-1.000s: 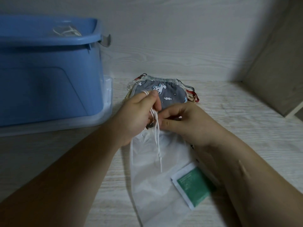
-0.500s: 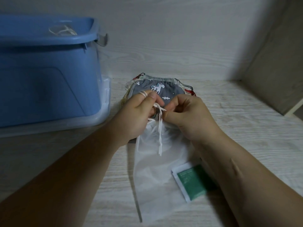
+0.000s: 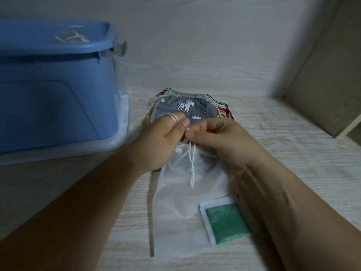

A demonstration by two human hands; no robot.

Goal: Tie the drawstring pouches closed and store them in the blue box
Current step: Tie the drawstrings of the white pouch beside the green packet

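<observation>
One pouch at least looks stored already, I judge, since a bit of white cord (image 3: 72, 38) shows over the rim of the blue box (image 3: 58, 85) at far left. Whatever else lies inside is hidden by its wall.

Next along, my left hand (image 3: 162, 141) pinches the white drawstring (image 3: 192, 167) between thumb and forefinger, with a turn of it looped round the forefinger. The drawstring's loose ends hang down over the sheer white pouch (image 3: 181, 202), which lies flat on the table (image 3: 283, 133) between my forearms, its neck under my knuckles. My right hand (image 3: 218, 139) pinches the same drawstring, its thumb tip close against the left thumb.

So the knot is in the making, not finished. Whether it is drawn tight I cannot tell, as my fingers cover it.

Beyond my hands waits a pile of pouches, a grey unicorn-print pouch (image 3: 185, 108) on top. How many lie under it is hard to count, and all of them are left to tie and store.

At lower right a green sachet (image 3: 224, 223) sits at the sheer pouch's corner. Whether it is in the pouch or on it, I cannot say.
</observation>
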